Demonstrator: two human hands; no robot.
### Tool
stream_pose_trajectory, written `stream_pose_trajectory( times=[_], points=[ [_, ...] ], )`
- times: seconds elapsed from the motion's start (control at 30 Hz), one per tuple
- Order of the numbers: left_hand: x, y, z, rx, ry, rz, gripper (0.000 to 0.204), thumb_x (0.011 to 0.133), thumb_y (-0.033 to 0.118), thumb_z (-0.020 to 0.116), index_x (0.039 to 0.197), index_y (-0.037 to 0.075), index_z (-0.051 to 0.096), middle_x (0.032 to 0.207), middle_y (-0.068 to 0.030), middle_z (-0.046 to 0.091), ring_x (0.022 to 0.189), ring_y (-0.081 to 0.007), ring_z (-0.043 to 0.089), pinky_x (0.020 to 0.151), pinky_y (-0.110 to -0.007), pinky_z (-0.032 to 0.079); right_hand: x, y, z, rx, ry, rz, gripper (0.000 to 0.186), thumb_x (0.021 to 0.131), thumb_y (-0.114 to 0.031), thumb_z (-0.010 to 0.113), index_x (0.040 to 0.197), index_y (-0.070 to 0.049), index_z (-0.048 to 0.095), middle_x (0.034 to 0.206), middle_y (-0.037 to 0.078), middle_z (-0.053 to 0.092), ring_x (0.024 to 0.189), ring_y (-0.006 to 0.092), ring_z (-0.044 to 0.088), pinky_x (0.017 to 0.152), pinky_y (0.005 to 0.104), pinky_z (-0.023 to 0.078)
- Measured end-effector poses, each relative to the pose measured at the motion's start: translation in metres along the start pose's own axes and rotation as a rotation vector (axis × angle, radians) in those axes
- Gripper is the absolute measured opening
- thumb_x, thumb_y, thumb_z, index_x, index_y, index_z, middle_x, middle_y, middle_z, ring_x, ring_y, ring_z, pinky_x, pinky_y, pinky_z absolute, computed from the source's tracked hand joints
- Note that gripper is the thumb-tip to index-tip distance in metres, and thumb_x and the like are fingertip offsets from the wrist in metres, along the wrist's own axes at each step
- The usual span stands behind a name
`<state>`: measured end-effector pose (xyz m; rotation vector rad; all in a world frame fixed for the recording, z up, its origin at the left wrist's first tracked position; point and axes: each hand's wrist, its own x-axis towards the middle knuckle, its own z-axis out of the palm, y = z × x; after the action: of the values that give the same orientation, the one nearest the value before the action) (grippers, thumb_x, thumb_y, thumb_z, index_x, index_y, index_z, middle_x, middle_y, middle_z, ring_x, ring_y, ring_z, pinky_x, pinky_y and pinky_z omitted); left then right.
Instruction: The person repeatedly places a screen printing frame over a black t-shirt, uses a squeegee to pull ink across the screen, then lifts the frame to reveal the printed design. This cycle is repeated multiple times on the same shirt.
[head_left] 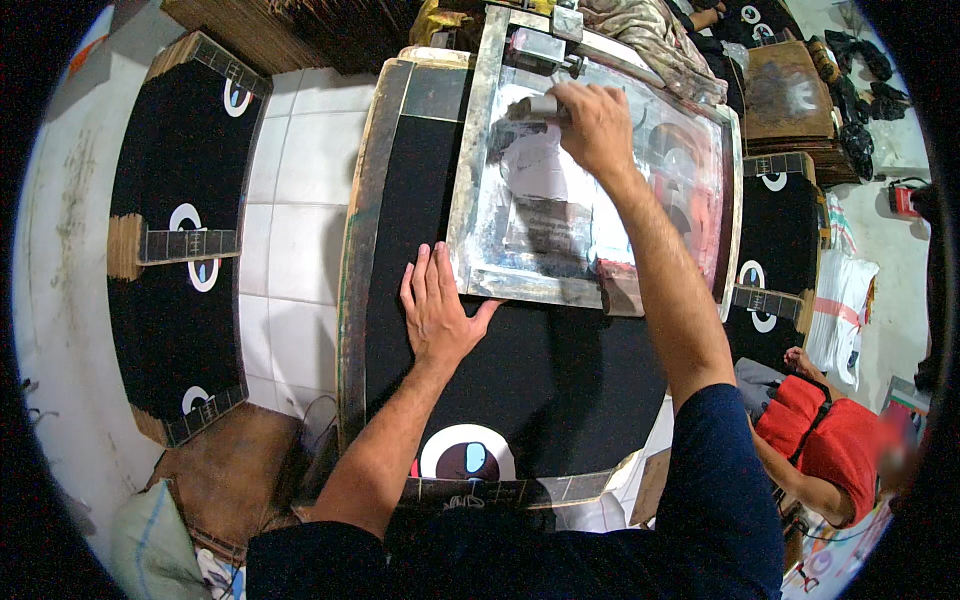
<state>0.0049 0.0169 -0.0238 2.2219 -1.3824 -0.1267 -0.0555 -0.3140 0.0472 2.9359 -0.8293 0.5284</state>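
A screen-printing frame (462,200) with a smeared mesh lies over the upper right of a black-covered board (540,380), which shows a printed eye at its near end. My right hand (598,130) grips a grey squeegee (533,108) on the mesh near the frame's upper end, fingers closed round it. My left hand (440,310) lies open on the black surface, fingers spread beside the frame's lower left corner, thumb at its bottom edge. A metal clamp (538,45) sits at the frame's top. Another strip with a red edge (622,285) rests across the frame's lower right.
Black boards with printed eyes stand left (170,160) and right (785,225). A white tiled floor (300,160) runs between. Cardboard stacks (780,90) and bundled cloth (650,35) are beyond. A co-worker in red (820,450) is at lower right, hand near the right board.
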Motion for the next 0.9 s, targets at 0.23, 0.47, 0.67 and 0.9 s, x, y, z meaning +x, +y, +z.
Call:
stream_pose_trajectory(
  times=[0.23, 0.47, 0.67, 0.9],
  points=[
    [0.000, 0.000, 0.000, 0.018, -0.018, -0.016, 0.114, 0.076, 0.048, 0.086, 0.157, -0.006, 0.027, 0.157, -0.0257, 0.040, 0.150, -0.0365, 0.034, 0.122, -0.054, 0.025, 0.025, 0.026, -0.007, -0.091, -0.153, 0.007, 0.041, 0.076, -0.020, 0.079, 0.117, -0.019, 0.075, 0.094, 0.010, 0.077, 0.091, 0.0303, 0.074, 0.081, 0.0445, 0.049],
    [0.000, 0.000, -0.001, 0.009, -0.027, -0.029, 0.113, 0.081, 0.053, 0.083, 0.160, -0.002, 0.023, 0.160, -0.0205, 0.036, 0.154, -0.0324, 0.029, 0.125, -0.054, 0.021, -0.002, 0.020, -0.016, -0.104, -0.102, 0.113, 0.044, 0.077, -0.025, 0.083, 0.118, -0.014, 0.074, 0.095, 0.013, 0.076, 0.091, 0.0335, 0.073, 0.086, 0.0480, 0.053],
    [0.000, 0.000, 0.001, -0.009, 0.006, -0.020, 0.112, 0.077, 0.051, 0.085, 0.157, -0.004, 0.028, 0.158, -0.0233, 0.040, 0.151, -0.0347, 0.034, 0.124, -0.053, 0.023, -0.025, -0.015, -0.016, -0.066, -0.076, 0.368, 0.025, 0.072, -0.018, 0.079, 0.095, -0.010, 0.071, 0.087, 0.013, 0.074, 0.083, 0.0358, 0.073, 0.076, 0.0501, 0.056],
    [0.000, 0.001, -0.002, -0.003, -0.015, -0.032, 0.111, 0.078, 0.052, 0.084, 0.157, -0.004, 0.028, 0.159, -0.0219, 0.040, 0.151, -0.0343, 0.034, 0.124, -0.053, 0.024, -0.048, -0.055, -0.019, 0.030, -0.047, 0.250, 0.017, 0.073, -0.007, 0.070, 0.090, -0.007, 0.070, 0.088, 0.014, 0.070, 0.085, 0.0358, 0.069, 0.075, 0.0493, 0.052]
  ],
)
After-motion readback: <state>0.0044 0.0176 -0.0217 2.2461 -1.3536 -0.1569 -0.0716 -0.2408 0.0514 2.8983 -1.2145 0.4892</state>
